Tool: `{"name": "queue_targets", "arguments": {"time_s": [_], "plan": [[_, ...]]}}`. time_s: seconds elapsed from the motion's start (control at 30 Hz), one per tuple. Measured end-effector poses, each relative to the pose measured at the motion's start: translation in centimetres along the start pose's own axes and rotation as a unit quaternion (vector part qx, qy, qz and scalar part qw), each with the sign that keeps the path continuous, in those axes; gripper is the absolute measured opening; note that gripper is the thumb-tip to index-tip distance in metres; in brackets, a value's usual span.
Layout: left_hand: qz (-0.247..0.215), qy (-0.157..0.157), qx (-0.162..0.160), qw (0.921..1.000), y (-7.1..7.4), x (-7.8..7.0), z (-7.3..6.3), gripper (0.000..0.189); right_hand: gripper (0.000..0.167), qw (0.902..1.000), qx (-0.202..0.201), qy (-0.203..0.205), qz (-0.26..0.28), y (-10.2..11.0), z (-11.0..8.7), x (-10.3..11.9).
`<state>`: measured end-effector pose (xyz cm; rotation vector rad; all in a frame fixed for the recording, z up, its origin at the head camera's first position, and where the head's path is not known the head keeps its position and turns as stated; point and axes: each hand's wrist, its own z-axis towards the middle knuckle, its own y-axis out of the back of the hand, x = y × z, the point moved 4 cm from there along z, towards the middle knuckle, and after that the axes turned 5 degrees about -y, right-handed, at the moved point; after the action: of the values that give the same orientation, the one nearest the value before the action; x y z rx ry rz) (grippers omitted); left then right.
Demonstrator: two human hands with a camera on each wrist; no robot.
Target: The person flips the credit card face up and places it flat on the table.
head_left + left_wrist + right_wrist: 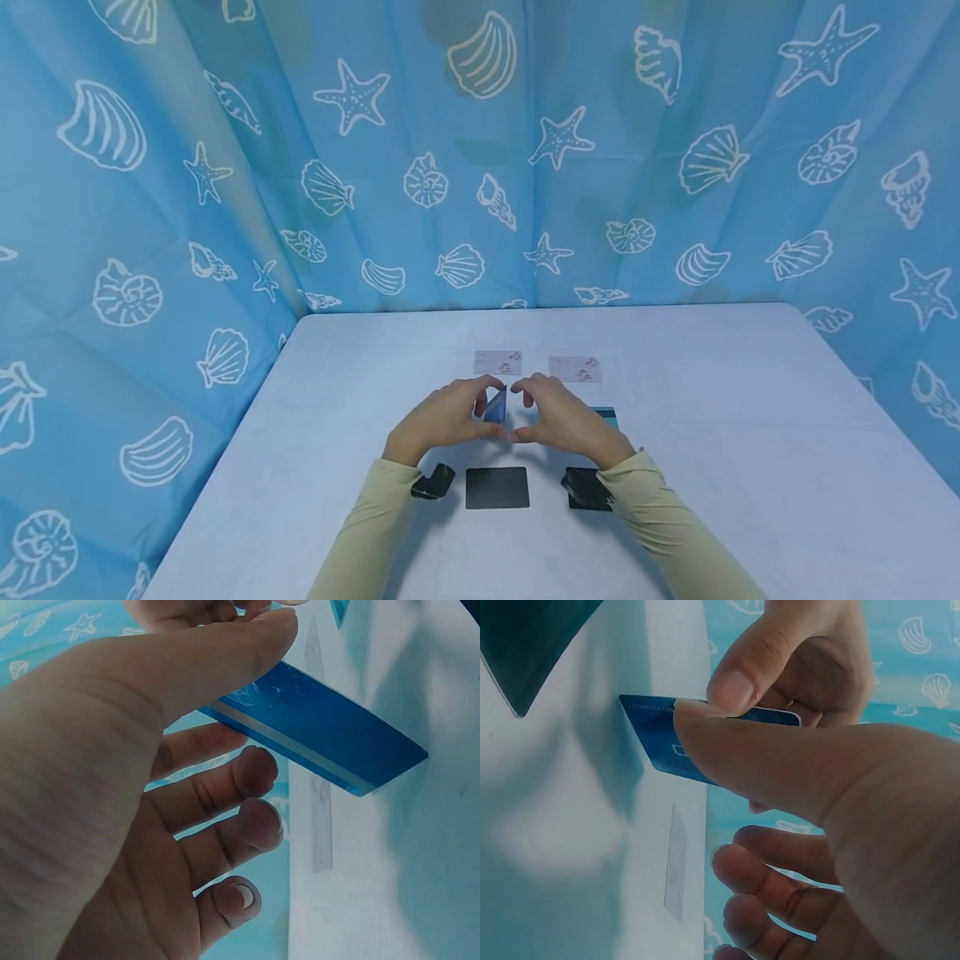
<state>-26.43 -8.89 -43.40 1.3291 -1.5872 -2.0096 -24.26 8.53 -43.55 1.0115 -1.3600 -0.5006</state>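
A blue card (495, 406) with a pale stripe stands tilted above the white table, one corner pointing down. My left hand (448, 417) pinches it between thumb and index finger; the other fingers (259, 825) are bent loosely below. Close on the right is my right hand (558, 421), its thumb and index finger curved apart with a gap between them. In the right wrist view its thumb (757, 754) overlaps the blue card (649, 727), while the remaining fingers hold nothing.
Two pale printed cards (498, 362) (575, 369) lie side by side behind the hands. A black card (497, 488) lies in front, with another (591, 498) partly hidden by the right wrist. A teal card with a dark stripe (606, 414) shows behind the right hand. Blue shell-patterned curtains (420, 167) surround the table (750, 400).
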Motion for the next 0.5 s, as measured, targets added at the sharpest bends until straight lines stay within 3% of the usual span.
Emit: {"name": "queue_targets", "arguments": {"time_s": [0.5], "plan": [[-0.010,-0.005,-0.002,0.9999,0.6,-0.4,-0.2,0.067,0.070,0.9991,0.009,0.037,0.020,-1.6,0.8,-0.3]]}}
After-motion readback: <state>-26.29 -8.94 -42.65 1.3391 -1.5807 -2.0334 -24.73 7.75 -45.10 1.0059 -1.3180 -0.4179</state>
